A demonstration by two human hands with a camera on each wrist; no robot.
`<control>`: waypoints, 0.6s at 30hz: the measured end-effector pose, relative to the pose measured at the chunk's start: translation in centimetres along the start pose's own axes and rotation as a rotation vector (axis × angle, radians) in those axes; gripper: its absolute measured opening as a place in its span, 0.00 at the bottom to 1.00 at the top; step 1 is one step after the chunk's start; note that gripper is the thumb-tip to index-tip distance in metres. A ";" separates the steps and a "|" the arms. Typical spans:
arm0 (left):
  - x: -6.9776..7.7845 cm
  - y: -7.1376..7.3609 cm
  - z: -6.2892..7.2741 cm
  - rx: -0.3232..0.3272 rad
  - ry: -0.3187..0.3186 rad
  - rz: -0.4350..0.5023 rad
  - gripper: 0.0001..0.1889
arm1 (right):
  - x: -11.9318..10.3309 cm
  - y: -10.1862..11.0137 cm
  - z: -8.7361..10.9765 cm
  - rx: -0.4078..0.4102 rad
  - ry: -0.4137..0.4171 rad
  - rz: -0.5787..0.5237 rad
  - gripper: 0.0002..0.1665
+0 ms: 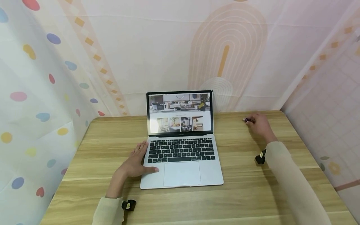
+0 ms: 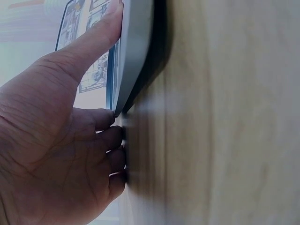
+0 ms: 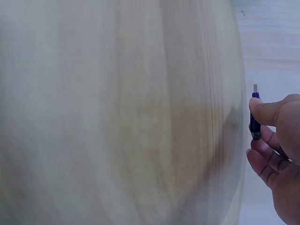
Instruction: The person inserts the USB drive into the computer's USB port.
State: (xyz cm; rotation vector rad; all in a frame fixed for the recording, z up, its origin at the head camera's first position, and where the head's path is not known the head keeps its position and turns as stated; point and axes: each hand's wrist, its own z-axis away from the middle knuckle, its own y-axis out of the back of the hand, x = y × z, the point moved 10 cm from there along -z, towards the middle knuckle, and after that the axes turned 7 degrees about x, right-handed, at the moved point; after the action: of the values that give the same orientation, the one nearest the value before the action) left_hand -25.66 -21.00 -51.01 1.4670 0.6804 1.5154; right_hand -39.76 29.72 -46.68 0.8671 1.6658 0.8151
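Note:
An unfolded silver laptop (image 1: 182, 174) stands on the wooden table, its screen (image 1: 180, 114) lit with pictures of furnished rooms. My left hand (image 1: 134, 164) rests at its left side. The left thumb lies on the palm rest, while the other fingers touch the table along the laptop's edge, as the left wrist view shows. Well to the right of the laptop, my right hand (image 1: 260, 125) pinches a small dark purple USB flash drive (image 3: 255, 112) between thumb and fingers. Its bare metal plug points away from the fingers.
The wooden table (image 1: 239, 200) has rounded back corners. Patterned curtains (image 1: 135, 56) hang behind it and on both sides. A small black device (image 1: 129, 205) sits by the left cuff and another black device (image 1: 260, 158) by the right cuff.

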 end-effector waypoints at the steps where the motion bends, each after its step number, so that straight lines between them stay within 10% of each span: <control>1: 0.1 0.0 0.0 0.000 -0.002 0.003 0.70 | 0.0 0.0 0.1 0.002 -0.003 -0.006 0.17; 18: 0.1 0.1 0.2 0.004 0.003 0.015 0.71 | -0.4 -0.1 1.5 0.056 -0.015 -0.085 0.19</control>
State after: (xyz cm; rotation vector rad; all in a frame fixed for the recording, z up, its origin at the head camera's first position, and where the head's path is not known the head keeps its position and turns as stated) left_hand -25.48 -20.96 -50.88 1.4754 0.6763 1.5288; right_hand -38.20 29.46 -46.91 0.8333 1.7075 0.7050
